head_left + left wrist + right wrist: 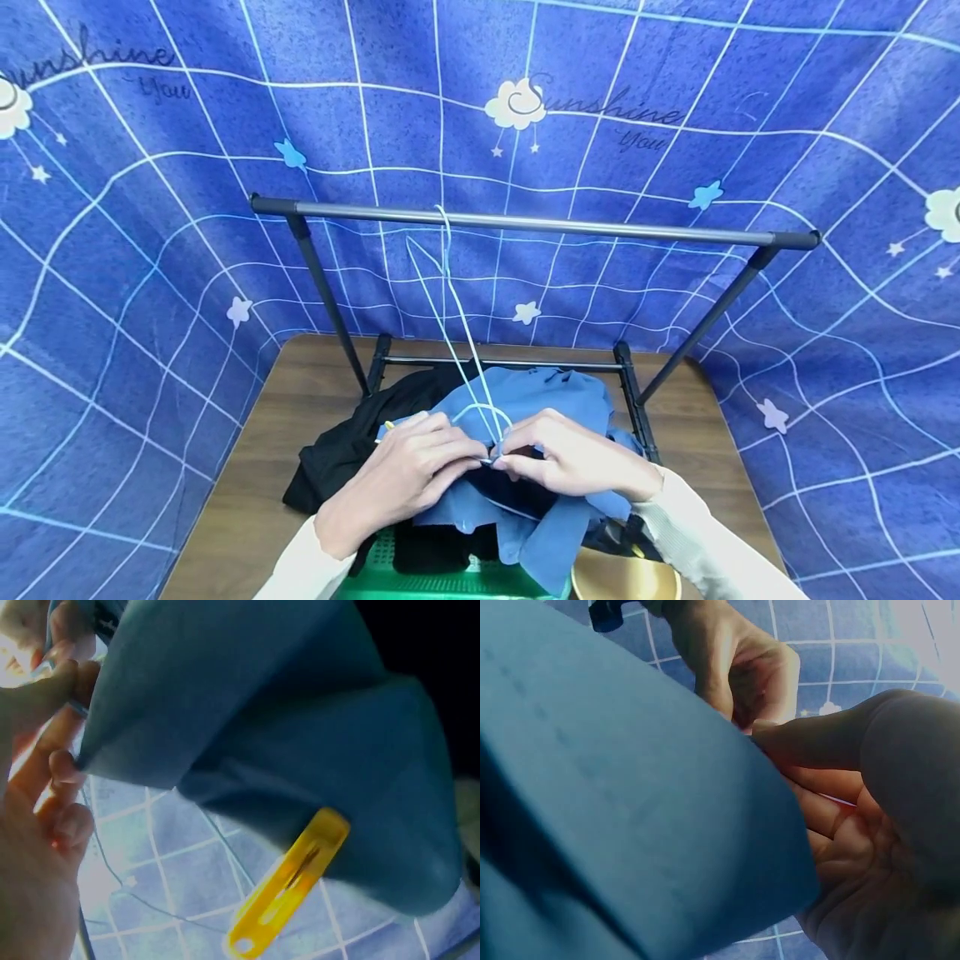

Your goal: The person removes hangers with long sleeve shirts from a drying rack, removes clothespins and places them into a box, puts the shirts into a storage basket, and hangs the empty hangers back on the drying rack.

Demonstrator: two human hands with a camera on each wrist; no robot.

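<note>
A blue collared garment lies bunched over the pile, under both hands. My left hand pinches its upper edge between thumb and fingers. Close beside it, my right hand pinches the same edge, the fingertips of the two hands nearly meeting. A thin light-blue hanger slants from the rail down to the hands, where a curved blue strand loops over the fingertips. In the left wrist view a yellow clip is by the garment's lower edge. The right wrist view shows a stitched flap of blue cloth beside the right fingers.
A metal rail on black posts spans behind the hands. Black cloth lies at left on the wooden table. A green basket and a gold bowl stand at the front. Blue patterned fabric surrounds the table.
</note>
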